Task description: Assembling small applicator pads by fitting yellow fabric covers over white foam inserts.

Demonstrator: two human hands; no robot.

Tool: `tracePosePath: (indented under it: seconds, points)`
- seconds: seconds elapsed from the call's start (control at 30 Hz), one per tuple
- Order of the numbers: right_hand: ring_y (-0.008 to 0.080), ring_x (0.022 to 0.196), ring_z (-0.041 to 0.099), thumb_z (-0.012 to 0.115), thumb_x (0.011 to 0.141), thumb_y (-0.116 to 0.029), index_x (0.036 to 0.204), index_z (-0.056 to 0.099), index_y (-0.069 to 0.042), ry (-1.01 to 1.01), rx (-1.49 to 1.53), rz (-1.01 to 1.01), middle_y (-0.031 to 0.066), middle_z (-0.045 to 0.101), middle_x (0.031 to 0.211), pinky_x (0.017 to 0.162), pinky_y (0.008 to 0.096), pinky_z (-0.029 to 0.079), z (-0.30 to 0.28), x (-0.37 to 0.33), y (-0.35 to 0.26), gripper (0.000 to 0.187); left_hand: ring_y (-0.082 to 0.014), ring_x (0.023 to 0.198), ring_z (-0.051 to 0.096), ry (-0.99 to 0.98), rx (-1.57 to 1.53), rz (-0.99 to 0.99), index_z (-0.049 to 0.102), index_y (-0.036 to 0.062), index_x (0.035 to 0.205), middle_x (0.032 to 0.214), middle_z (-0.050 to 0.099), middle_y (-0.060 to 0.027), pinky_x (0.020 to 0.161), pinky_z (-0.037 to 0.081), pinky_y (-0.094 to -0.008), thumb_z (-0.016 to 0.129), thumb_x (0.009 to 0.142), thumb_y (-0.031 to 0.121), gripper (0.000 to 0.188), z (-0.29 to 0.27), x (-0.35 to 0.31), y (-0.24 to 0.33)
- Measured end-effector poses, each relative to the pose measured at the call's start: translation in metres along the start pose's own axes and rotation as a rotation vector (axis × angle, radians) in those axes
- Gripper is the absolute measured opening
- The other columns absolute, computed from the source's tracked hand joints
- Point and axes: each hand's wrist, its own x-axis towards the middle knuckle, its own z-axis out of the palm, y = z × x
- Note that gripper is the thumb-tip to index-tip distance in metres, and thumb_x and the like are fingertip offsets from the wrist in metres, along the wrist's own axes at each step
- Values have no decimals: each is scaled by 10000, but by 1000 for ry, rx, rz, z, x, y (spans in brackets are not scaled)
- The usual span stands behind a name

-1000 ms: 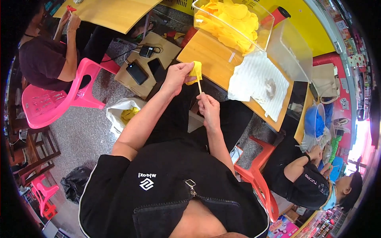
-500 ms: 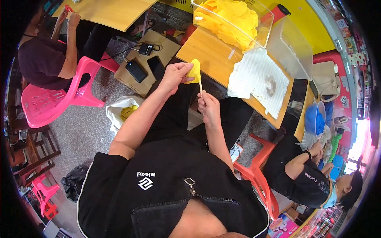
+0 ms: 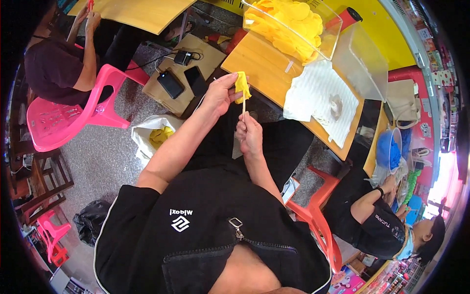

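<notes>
My left hand [image 3: 221,94] pinches a limp yellow piece [image 3: 241,88], soft and thin like rubber or cloth. I cannot tell its exact kind. A thin pale stick [image 3: 244,107] runs up into this piece. Just below it, my right hand [image 3: 250,135] grips the stick's lower part between thumb and fingers. Both hands are over my lap, beside the near left edge of a wooden table [image 3: 254,59]. At the table's back, a clear plastic bin [image 3: 329,48] holds a heap of flat yellow pieces [image 3: 289,27].
White ribbed foam sheeting [image 3: 316,95] covers the table's right part. To the left, a cardboard box [image 3: 205,59] carries a power bank [image 3: 170,84] and a phone [image 3: 195,81]. A white bag [image 3: 142,137] stands on the floor. One person sits at each side; a pink chair [image 3: 63,122] is left.
The yellow piece now hangs narrower and more folded along the stick. My right hand has moved slightly left and stays on the stick. The view has shifted a little.
</notes>
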Motion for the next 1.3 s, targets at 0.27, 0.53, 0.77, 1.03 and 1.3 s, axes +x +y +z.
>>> tracePosePath:
  seconds: [0.27, 0.53, 0.77, 1.03, 1.3]
  points:
    - [10, 453, 326, 551, 934, -235, 863, 620, -25, 11, -471, -259, -49, 462, 600, 401, 175, 218, -8, -3, -16, 233, -153, 811, 653, 15, 324, 75, 625, 30, 1007, 927, 654, -56, 689, 545, -268, 599, 903, 226, 223, -1, -4, 16]
    - [7, 446, 323, 543, 936, -210, 872, 625, -5, 30, -446, -37, -40, 474, 613, 397, 174, 213, -5, -24, -34, 230, -161, 1026, 558, -308, 62, 276, 569, 38, 745, 1120, 584, -105, 941, 427, -317, 555, 916, 104, 184, -3, -9, 12]
    - [19, 463, 348, 545, 935, -203, 859, 619, 1, 87, -468, -189, -33, 479, 615, 412, 183, 245, -2, -17, -30, 229, -232, 1162, 522, -242, -67, 212, 342, 47, 1377, 1337, 446, -153, 972, 456, -340, 478, 876, -89, 538, 2, -8, -4]
    - [16, 444, 311, 542, 939, -227, 903, 586, -26, 65, -91, -105, -32, 471, 626, 394, 165, 213, 5, -6, -33, 209, -227, 1158, 527, -226, -71, 142, 300, -11, 1388, 1312, 476, -140, 975, 456, -332, 465, 872, -102, 550, 3, -24, -16]
    - [9, 479, 313, 545, 934, -166, 896, 638, 17, -58, -511, -318, -48, 459, 622, 423, 174, 205, -4, -20, -48, 209, -65, 884, 573, -470, 853, 130, 645, -4, 1052, 962, 645, -16, 804, 445, -224, 592, 901, 257, 306, 7, -26, 63]
